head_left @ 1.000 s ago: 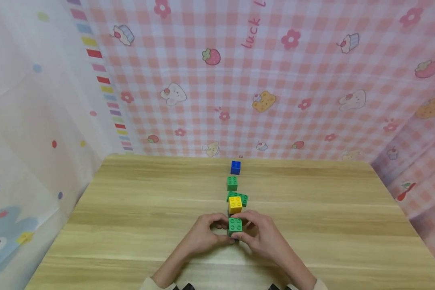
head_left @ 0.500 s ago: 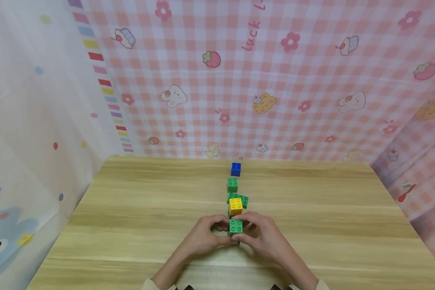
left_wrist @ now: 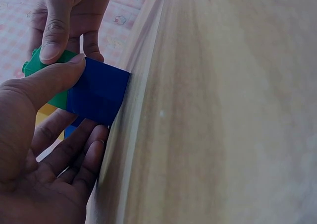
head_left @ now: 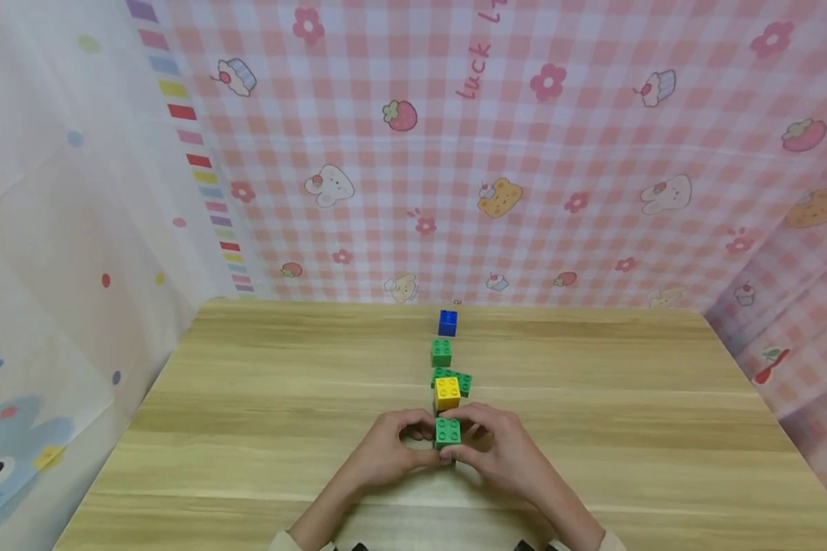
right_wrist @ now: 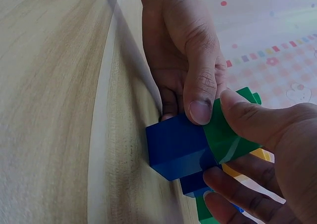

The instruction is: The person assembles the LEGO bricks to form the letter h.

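A green toy building brick (head_left: 448, 433) sits on top of a blue brick (left_wrist: 99, 91), which stands on the table near its front edge. My right hand (head_left: 499, 444) pinches the green brick, its thumb on the near face. My left hand (head_left: 394, 450) holds the blue brick from the other side, thumb lying across the seam between the two colours and fingers curled behind. Just beyond them stands a yellow brick (head_left: 447, 392), with a second blue brick (right_wrist: 194, 182) below it. The far sides of the held bricks are hidden.
Behind the yellow brick lies a longer green piece (head_left: 465, 382). Farther back, roughly in line, stand another green brick (head_left: 442, 353) and a small blue brick (head_left: 448, 323). A pink checked cloth (head_left: 358, 138) hangs behind the wooden table (head_left: 248, 398).
The head view has shifted very slightly. Both hands keep their hold on the green and blue bricks, and no brick has visibly moved on the table.
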Demonstrator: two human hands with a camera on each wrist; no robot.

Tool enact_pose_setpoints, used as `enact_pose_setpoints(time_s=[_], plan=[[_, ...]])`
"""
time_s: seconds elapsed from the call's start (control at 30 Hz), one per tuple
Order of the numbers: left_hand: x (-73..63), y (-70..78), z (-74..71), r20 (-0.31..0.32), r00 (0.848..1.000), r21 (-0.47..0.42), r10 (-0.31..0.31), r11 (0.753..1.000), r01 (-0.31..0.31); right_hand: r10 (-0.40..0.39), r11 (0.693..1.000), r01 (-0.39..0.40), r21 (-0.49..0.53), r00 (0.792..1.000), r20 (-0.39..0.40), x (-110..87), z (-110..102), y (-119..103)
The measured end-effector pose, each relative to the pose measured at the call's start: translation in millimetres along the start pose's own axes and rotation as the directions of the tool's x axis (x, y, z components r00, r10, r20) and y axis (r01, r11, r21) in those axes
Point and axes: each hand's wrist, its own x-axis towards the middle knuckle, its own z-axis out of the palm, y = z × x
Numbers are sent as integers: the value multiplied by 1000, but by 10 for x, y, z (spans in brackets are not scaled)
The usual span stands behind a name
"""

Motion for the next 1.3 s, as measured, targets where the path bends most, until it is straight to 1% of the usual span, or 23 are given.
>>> enact_pose_setpoints(time_s=[0.03,0.27,0.43,0.6,0.73,0.87,1.03,1.17,1.3], plan=[[2,-4,-1,0,1000,-3,3,1000,-3,-2,1000,2,0,1000,1,2,-1,-1],[4,2,-18,7,999,5,-32,999,32,1,1000,-1,8,1000,14,2,-4,0],[4,-1,-17,2,1000,9,-15,1000,15,-4,1000,4,3,1000,19,-1,-5,6],[2,11,-13,-4,1000,8,15,1000,-15,-32,999,33,-31,999,17,-3,-11,17],[-10,15,-19,-1,1000,8,14,1000,-14,-66,996,67,-52,998,24,-12,-27,20],[-8,5,-45,14,1000,17,8,1000,-8,-91,995,92,-24,995,28,-19,-70,27],[7,-13,-97,36,999,31,16,999,-17,-95,995,96,38,995,-15,-12,-145,43],[0,-18,-139,45,999,43,-9,999,7,-91,995,93,26,994,-64,0,-189,65],[-9,-23,-172,50,998,51,-27,998,24,-72,997,72,4,991,-112,18,-211,94]])
